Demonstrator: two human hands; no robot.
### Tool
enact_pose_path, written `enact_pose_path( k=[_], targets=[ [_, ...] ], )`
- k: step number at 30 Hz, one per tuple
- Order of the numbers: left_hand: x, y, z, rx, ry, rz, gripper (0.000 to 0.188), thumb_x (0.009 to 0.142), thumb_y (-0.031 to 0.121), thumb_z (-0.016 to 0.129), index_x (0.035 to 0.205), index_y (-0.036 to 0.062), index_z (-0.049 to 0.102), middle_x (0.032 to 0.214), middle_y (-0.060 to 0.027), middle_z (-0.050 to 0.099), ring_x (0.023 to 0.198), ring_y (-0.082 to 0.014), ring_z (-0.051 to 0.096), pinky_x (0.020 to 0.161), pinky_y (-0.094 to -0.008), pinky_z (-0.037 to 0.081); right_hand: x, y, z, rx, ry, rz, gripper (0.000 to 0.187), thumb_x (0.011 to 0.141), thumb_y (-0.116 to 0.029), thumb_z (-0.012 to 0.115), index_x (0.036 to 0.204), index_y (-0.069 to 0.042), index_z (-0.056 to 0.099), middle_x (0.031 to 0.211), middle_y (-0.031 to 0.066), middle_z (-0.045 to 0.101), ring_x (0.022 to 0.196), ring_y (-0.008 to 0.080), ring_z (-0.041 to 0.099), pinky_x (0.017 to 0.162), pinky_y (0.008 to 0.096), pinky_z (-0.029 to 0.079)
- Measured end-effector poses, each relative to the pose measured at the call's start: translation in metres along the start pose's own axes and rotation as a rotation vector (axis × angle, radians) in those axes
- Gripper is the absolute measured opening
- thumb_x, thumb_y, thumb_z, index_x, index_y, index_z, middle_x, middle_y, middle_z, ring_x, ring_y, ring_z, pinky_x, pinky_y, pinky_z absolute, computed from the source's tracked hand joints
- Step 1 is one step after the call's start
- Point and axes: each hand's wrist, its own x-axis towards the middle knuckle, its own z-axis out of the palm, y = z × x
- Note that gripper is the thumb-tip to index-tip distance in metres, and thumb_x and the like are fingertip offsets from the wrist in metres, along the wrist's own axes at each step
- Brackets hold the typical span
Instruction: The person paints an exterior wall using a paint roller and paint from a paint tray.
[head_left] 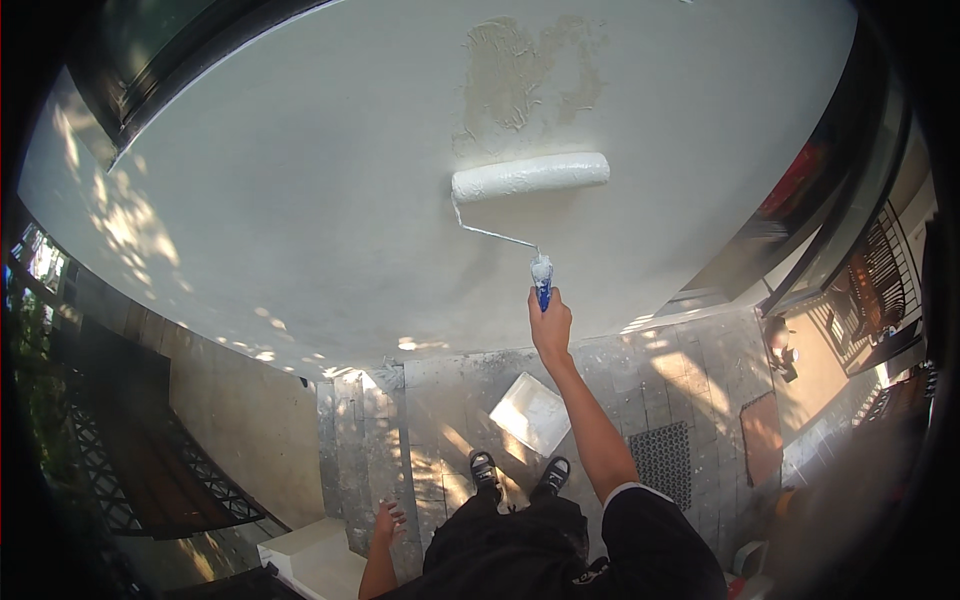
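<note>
Extending reach, apparently, the roller (pixel 530 177) was raised by its handle (pixel 543 272), clamped in the right hand (pixel 552 324); the left hand (pixel 390 520) was held empty, loosely spread.

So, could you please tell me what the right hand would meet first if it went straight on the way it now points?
The right hand would likely meet the wall, its paint roller leading; the gap, if any, is unclear.
</note>
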Motion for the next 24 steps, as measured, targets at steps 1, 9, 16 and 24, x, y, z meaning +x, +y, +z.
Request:
enact_pose_path(
  k=[1, 9, 16, 24],
  targets=[
    [-0.003, -0.003, 0.002, -0.001, 0.001, -0.002, 0.063, 0.088, 0.058, 0.019, 0.128, 0.0122, 0.038, 0.119, -0.0161, 0.047, 0.106, -0.0316, 0.049, 0.088, -0.0556, 0.035, 0.006, -0.005, -0.004, 0.008, 0.012, -0.01, 0.032, 0.084, -0.027, 0.054, 0.07, 0.002, 0.048, 0.053, 0.018, 0.051, 0.048, 0.0316, 0.054, 0.047, 0.0393, 0.04],
    [-0.008, -0.022, 0.011, 0.007, -0.029, -0.019, 0.065, 0.087, 0.06, 0.019, 0.13, 0.0135, 0.036, 0.12, -0.0155, 0.047, 0.105, -0.0311, 0.049, 0.086, -0.0536, 0.035, 0.057, -0.107, -0.041, 0.117, 0.026, -0.117, 0.032, 0.085, -0.026, 0.053, 0.071, 0.002, 0.048, 0.052, 0.0171, 0.05, 0.047, 0.0315, 0.052, 0.047, 0.0392, 0.039],
    [0.01, -0.01, 0.004, 0.021, -0.028, -0.039, 0.066, 0.087, 0.061, 0.019, 0.13, 0.0136, 0.036, 0.122, -0.0151, 0.046, 0.108, -0.031, 0.047, 0.087, -0.0526, 0.035, 0.058, -0.122, -0.041, 0.154, 0.071, -0.13, 0.032, 0.085, -0.027, 0.053, 0.072, 0.002, 0.047, 0.054, 0.0179, 0.051, 0.05, 0.0336, 0.052, 0.048, 0.0402, 0.04],
    [0.036, -0.008, -0.016, -0.009, -0.068, 0.025, 0.063, 0.089, 0.057, 0.015, 0.129, 0.0134, 0.037, 0.124, -0.0153, 0.045, 0.107, -0.0308, 0.048, 0.089, -0.0536, 0.035, 0.02, -0.075, -0.035, 0.089, 0.016, -0.053, 0.034, 0.085, -0.028, 0.053, 0.07, 0.002, 0.048, 0.052, 0.017, 0.051, 0.047, 0.032, 0.053, 0.046, 0.0391, 0.039]
  ],
)
